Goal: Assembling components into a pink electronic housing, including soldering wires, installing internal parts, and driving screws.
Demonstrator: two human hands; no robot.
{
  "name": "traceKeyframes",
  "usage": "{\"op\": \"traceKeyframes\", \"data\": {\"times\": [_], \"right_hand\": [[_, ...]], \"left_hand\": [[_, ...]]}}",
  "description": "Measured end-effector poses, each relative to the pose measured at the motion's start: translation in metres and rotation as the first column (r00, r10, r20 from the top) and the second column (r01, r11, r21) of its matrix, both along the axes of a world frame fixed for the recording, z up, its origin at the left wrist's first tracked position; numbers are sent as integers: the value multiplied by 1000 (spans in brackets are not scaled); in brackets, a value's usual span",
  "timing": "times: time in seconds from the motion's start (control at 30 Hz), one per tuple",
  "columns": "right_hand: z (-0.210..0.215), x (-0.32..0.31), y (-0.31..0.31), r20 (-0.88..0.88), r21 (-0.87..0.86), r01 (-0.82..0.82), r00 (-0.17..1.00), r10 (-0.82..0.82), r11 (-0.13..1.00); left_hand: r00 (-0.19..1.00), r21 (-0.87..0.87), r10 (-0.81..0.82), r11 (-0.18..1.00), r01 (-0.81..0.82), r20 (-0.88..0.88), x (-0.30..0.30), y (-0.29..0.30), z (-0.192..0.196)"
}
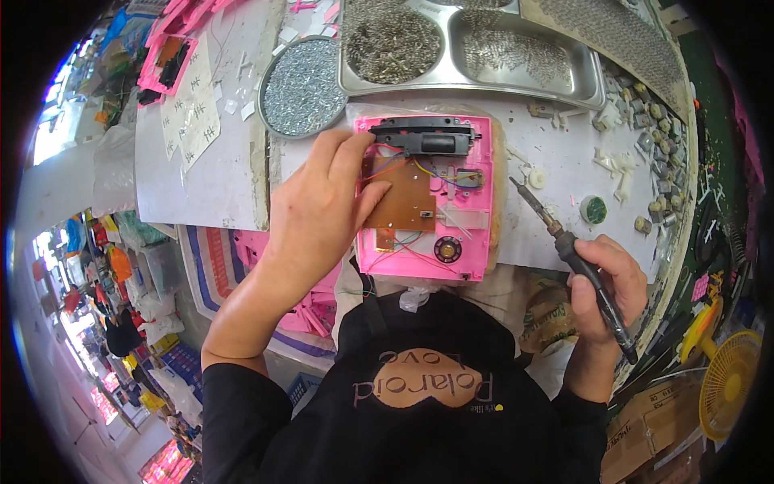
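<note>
In front of me lies a pink plastic casing [472, 265], its inside facing up. It holds a brown circuit board [403, 198], a black mechanism [439, 143] along the far side, a small round speaker [448, 249] and several coloured wires. My left hand [318, 202] grips the casing's left side, fingertips at the black mechanism's left end and thumb over the board; what lies under the fingertips is hidden. Right of the casing, my right hand [609, 286] is closed around the dark handle of a soldering iron [576, 254]. Its tip points up and left, apart from the casing.
A steel tray [476, 90] with small metal parts stands at the far side, beside a round dish of screws [302, 87]. A small green round item [593, 210] and several small motors [661, 181] lie at right. A yellow fan [730, 387] stands lower right.
</note>
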State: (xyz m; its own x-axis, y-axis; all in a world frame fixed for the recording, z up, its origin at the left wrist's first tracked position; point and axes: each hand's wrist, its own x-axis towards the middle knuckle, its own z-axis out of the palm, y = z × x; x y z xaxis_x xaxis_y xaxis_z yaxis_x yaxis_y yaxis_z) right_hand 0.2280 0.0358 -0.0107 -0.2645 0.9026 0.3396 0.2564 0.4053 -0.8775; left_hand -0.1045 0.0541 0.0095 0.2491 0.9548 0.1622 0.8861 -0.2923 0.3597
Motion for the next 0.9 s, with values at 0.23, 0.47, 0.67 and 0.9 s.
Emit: {"op": "traceKeyframes", "data": {"times": [0.23, 0.47, 0.67, 0.9], "right_hand": [[8, -11, 5, 2, 7, -14, 1000, 14, 1000], [9, -23, 6, -76, -61, -10, 997, 5, 998], [12, -74, 26, -202, -98, -37, 979, 16, 995], [10, -122, 63, -173, -102, -67, 984, 48, 993]], "left_hand": [[987, 12, -122, 992, 124, -100, -13, 9, 4], [903, 188, -207, 971, 145, 377, 6, 14, -7], [563, -185, 142, 983, 19, 814, 32, 6, -27], [576, -277, 208, 960, 33, 790, 33, 11, -15]]}}
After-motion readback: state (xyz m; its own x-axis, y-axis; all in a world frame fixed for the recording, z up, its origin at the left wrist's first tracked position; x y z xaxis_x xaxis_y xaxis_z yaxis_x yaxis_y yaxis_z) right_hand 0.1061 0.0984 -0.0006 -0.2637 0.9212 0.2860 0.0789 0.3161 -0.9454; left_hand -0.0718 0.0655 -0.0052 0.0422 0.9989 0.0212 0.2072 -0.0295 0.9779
